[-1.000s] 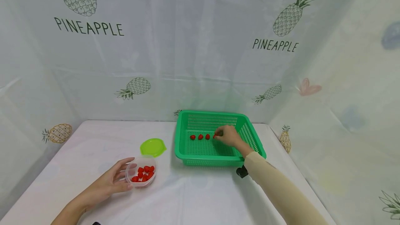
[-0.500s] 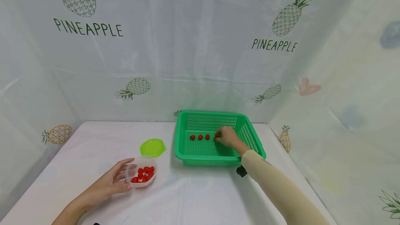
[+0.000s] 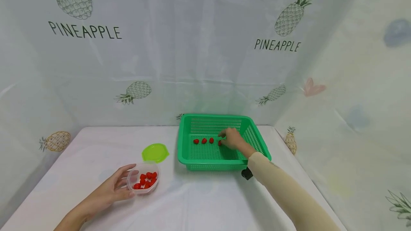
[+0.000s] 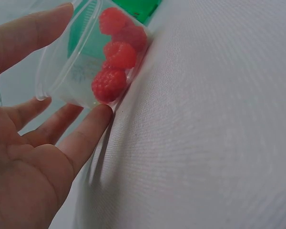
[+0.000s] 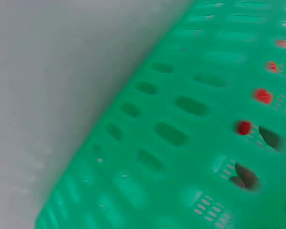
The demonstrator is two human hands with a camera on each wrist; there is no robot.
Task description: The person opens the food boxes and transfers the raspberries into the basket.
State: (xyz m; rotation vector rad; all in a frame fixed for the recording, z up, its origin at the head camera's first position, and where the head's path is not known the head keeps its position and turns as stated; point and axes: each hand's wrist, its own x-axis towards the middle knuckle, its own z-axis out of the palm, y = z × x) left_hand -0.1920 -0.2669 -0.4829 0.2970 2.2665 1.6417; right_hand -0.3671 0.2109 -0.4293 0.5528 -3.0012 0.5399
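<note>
My left hand (image 3: 110, 191) holds a clear plastic tub (image 3: 145, 167) on the table, with thumb and fingers around its side. Several red raspberries (image 4: 109, 86) lie in the tub. Inside a green slotted basket (image 3: 218, 162), my right hand (image 3: 233, 139) has its thumb and forefinger parted. Just by the thumb, a raspberry (image 3: 219, 143) rests on the basket floor. It ends a row with three other raspberries (image 3: 204, 140) to its left. Through the basket's slots, the right wrist view shows the row and parts of the fingers (image 5: 270, 138).
A lime-green lid (image 3: 155, 153) lies behind the tub, left of the basket. White cloth (image 3: 192, 202) covers the table. A pineapple-print curtain (image 3: 192, 45) hangs behind it. The right forearm, in a cream sleeve (image 3: 282, 184), passes over the basket's front right rim.
My right thumb and forefinger have parted from the raspberry at the row's right end, leaving it on the basket floor. The left hand stays on the tub. The head view has shifted slightly.
</note>
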